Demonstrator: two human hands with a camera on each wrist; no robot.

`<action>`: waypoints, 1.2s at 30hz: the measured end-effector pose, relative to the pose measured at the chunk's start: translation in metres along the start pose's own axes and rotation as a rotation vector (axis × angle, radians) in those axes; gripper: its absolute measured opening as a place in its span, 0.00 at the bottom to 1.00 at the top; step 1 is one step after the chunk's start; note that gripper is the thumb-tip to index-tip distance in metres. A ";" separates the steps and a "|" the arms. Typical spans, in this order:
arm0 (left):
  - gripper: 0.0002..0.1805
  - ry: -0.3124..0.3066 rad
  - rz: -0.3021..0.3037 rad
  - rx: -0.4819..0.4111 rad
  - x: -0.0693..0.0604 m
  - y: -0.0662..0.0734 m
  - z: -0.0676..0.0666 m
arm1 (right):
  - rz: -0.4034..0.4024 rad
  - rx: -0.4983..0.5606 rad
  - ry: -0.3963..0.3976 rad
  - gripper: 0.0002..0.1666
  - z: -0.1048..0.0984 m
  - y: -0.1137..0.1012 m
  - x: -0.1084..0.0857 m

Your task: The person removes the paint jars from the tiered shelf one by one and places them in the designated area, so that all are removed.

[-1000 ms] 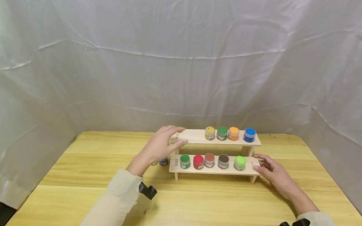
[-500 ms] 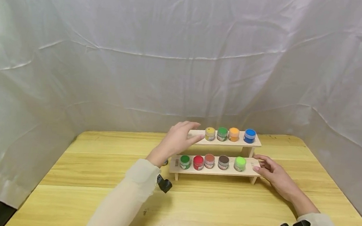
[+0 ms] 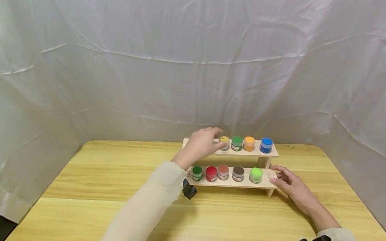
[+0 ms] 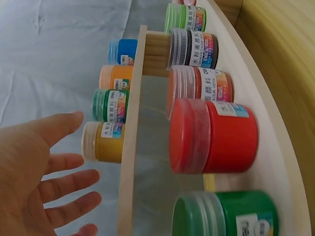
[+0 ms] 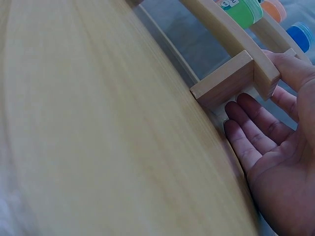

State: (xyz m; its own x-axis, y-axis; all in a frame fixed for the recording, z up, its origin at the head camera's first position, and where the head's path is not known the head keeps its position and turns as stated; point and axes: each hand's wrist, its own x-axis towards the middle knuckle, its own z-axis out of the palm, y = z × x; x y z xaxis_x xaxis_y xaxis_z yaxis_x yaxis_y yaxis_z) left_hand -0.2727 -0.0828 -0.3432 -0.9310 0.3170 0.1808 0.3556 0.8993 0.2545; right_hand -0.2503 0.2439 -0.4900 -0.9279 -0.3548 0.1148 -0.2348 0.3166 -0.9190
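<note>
Yellow paint jar [image 4: 109, 143]: stands upright on the upper shelf [image 3: 257, 147] of a wooden stand [image 3: 264, 162], at 4 o'clock from the centre of the head view. Left hand [image 3: 200, 144]: at 9 o'clock of this jar, grip apart, fingers spread just beside it. Right hand [image 3: 293, 189]: at 4 o'clock, grip clamped on the end of the lower shelf [image 3: 246, 180], thumb on top. Upper shelf, toward 3 o'clock: green jar [image 3: 237, 143], orange jar [image 3: 249, 144], blue jar [image 3: 266, 145]. Lower shelf, from 7 through 4 o'clock: dark green jar [image 3: 197, 173], red jar [image 3: 211, 174], terracotta jar [image 3: 223, 172], brown jar [image 3: 238, 173], light green jar [image 3: 256, 175].
Labels (left wrist view): brown jar reads 水粉画颜料, with "GOUACHE COLOUR" beneath; terracotta jar shows 画颜料. Remaining fine print: not legible. The desk [image 3: 224, 226] supports the stand.
</note>
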 end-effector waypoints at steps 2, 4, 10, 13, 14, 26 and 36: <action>0.30 0.002 0.001 0.030 0.003 0.002 0.002 | -0.004 -0.002 0.004 0.32 0.000 0.001 0.000; 0.28 0.005 0.004 0.068 0.006 0.004 0.004 | -0.012 -0.003 0.008 0.31 0.001 0.001 0.001; 0.25 0.014 0.016 0.155 0.007 0.008 0.006 | -0.020 -0.008 0.007 0.31 0.003 0.002 0.002; 0.25 0.019 0.021 0.147 0.006 0.008 0.005 | -0.014 -0.020 0.008 0.32 0.003 0.002 0.002; 0.24 0.017 0.023 0.135 0.006 0.008 0.005 | -0.012 -0.025 0.009 0.32 0.003 0.002 0.003; 0.21 0.035 0.035 -0.122 -0.009 -0.012 -0.009 | -0.016 -0.027 0.005 0.32 0.003 -0.002 0.004; 0.20 0.089 0.039 -0.197 -0.029 -0.036 -0.022 | -0.016 -0.051 0.012 0.32 0.001 -0.003 0.004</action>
State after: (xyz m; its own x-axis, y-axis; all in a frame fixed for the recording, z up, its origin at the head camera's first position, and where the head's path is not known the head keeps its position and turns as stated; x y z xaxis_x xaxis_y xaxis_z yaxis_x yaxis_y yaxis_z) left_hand -0.2564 -0.1315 -0.3369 -0.9086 0.3143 0.2749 0.4081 0.8079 0.4252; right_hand -0.2529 0.2410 -0.4876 -0.9273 -0.3497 0.1338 -0.2636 0.3557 -0.8967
